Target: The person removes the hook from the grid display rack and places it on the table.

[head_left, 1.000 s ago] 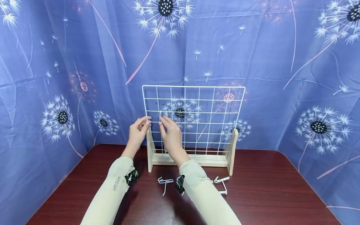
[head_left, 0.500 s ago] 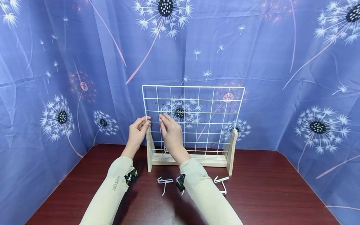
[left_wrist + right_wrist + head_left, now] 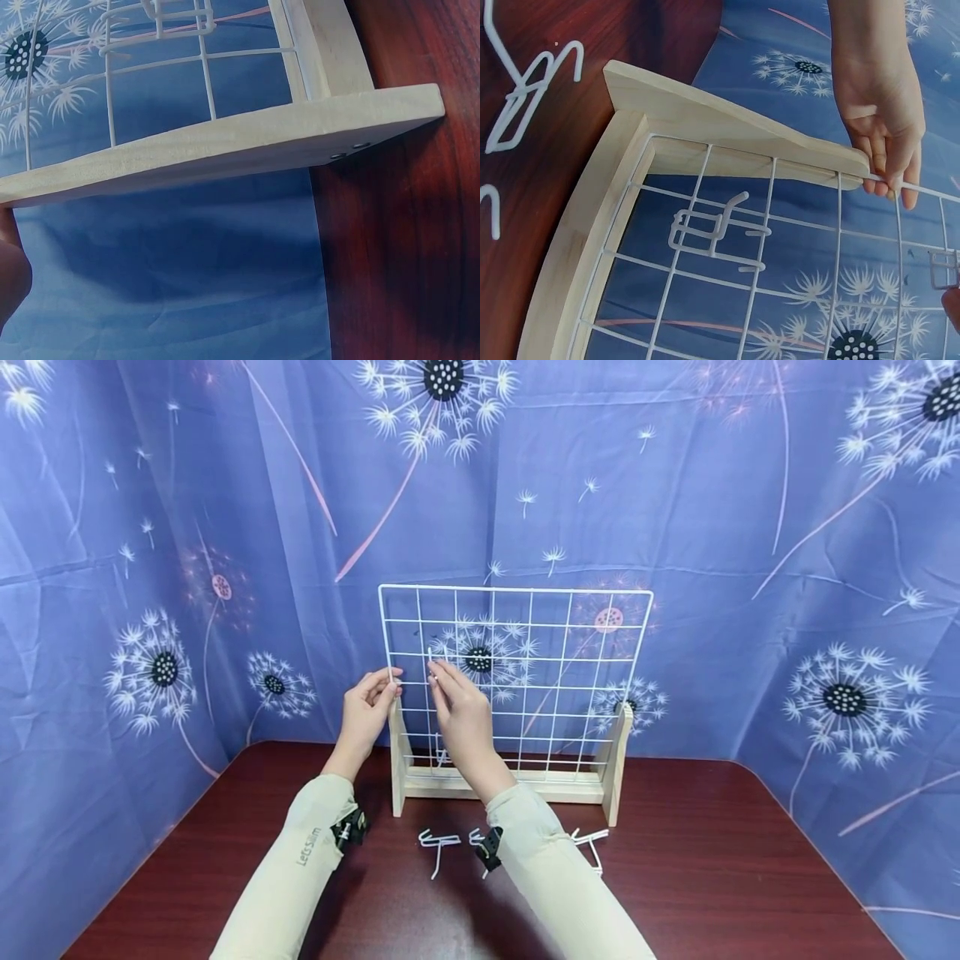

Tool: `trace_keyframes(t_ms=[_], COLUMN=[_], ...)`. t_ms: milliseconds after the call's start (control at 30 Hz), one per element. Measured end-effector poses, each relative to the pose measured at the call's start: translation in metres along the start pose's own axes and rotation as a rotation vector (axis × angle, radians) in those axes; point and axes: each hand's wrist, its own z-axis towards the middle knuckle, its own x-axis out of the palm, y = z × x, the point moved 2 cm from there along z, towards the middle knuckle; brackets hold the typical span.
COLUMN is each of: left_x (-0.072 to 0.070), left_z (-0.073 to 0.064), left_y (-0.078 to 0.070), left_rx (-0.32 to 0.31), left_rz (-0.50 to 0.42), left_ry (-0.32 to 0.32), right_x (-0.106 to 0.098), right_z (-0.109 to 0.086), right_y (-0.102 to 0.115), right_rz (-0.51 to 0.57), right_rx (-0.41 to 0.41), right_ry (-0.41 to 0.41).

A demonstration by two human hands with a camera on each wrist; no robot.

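A white wire grid panel point(image 3: 529, 689) stands upright in a pale wooden stand point(image 3: 617, 768). My left hand point(image 3: 367, 708) pinches the panel's left edge wire just above the stand; in the right wrist view its thumb and fingers point(image 3: 901, 178) close on that wire. My right hand point(image 3: 463, 714) pinches a white wire hook point(image 3: 943, 268) against the left part of the grid, at about mid height. Most of this hook is hidden by the hand in the head view. Lower down, another white wire hook point(image 3: 718, 225) hangs on the grid.
Several loose white wire hooks point(image 3: 438, 841) lie on the dark red wooden table point(image 3: 712, 860) in front of the stand, some partly covered by the right forearm. A blue curtain point(image 3: 697, 527) with dandelion prints surrounds the table at the back and sides.
My right hand has shifted slightly to the right, with the hook still pinched at the grid. The left hand keeps its place on the edge wire.
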Motion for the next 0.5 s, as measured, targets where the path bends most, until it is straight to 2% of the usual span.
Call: trace_keyframes(t_ms=[300, 500], left_x=[0.0, 0.0], left_z=[0.0, 0.001], left_y=[0.002, 0.001], left_rx=[0.001, 0.003], left_rz=[-0.025, -0.024], left_ry=[0.006, 0.011], right_x=[-0.015, -0.024], right_z=[-0.004, -0.006], right_y=[-0.004, -0.006], right_rz=[0.025, 0.017], right_rx=[-0.061, -0.058], right_ry=[-0.022, -0.008])
